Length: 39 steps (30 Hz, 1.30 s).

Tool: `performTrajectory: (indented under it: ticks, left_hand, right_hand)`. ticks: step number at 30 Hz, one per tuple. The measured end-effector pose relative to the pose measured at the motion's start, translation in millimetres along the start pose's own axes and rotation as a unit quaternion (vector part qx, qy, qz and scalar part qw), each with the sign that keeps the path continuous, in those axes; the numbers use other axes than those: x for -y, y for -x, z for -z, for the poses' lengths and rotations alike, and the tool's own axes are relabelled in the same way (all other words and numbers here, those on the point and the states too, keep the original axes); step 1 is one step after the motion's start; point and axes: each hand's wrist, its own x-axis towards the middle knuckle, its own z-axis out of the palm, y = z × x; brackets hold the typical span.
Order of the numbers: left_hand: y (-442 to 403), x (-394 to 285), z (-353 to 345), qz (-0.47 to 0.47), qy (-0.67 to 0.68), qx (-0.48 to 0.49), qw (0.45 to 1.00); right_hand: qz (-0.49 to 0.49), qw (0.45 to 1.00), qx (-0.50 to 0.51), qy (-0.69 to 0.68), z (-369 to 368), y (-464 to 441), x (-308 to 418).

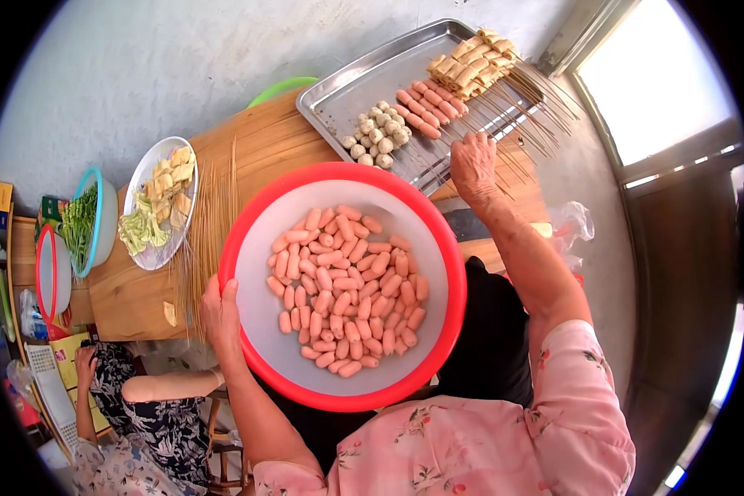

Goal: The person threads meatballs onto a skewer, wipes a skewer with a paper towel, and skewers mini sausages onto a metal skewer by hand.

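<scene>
A white bowl with a red rim [241,240] rests over my lap, full of small pink sausages [347,289]. My left hand [221,310] grips the bowl's rim on its left side. At the tray's lower right edge, my right hand [474,165] has its fingers bent together near the skewer sticks; what they hold, if anything, is hidden. The metal tray [347,95] bears skewered meatballs [378,136], skewered pink sausages [430,106] and a pile of skewered tan rolls [474,64]. Their sticks point to the right.
Loose bamboo skewers [211,223] lie on the wooden table [132,310]. Left of them are a white plate [150,260] with cut food and a blue-rimmed basket [99,240] of greens. Another person's arm [169,386] shows at lower left. A plastic bag [572,225] is at right.
</scene>
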Motion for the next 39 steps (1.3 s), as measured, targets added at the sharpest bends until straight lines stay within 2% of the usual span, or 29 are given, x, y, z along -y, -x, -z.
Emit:
performTrajectory:
  ticks: [5,12,15,17,21,23,26,31,33,36,38,39]
  left_hand:
    - [-2,0,1,0.003,0.024,0.004,1.0]
    - [-3,3,2,-0.01,0.038,0.013,0.999]
    - [-3,4,1,-0.025,0.027,0.0,0.999]
    - [-5,9,0,-0.028,0.019,0.006,0.999]
    - [-5,8,-1,-0.029,0.006,0.003,1.0]
    - [-6,6,0,-0.028,-0.007,0.006,1.0]
    - [-4,4,1,-0.032,-0.028,0.009,0.999]
    - [-4,-1,2,-0.022,-0.047,0.017,0.999]
    - [-6,8,-2,-0.031,-0.001,0.011,0.999]
    - [-9,14,-5,-0.039,0.013,0.008,0.999]
    - [-8,11,-4,-0.037,0.007,0.009,0.999]
    - [-7,9,-3,-0.034,0.002,0.01,0.999]
  right_hand:
    - [-0.037,0.998,0.047,-0.008,16,1,0]
    - [-0.046,0.998,-0.018,-0.043,25,11,-3]
    - [-0.073,0.996,0.024,-0.051,26,21,-4]
    - [-0.128,0.985,0.065,-0.099,31,31,-5]
    - [-0.077,0.992,0.005,-0.102,24,46,-11]
    - [-0.147,0.975,0.038,-0.162,27,45,-9]
    - [-0.148,0.968,0.023,-0.202,15,42,-12]
    - [-0.159,0.97,0.079,-0.165,18,33,-7]
    - [-0.173,0.967,0.091,-0.161,19,35,-4]
    - [-0.158,0.975,0.037,-0.154,24,37,-2]
    - [-0.085,0.994,-0.02,-0.069,29,36,-2]
    - [-0.086,0.994,-0.02,-0.069,30,34,-1]
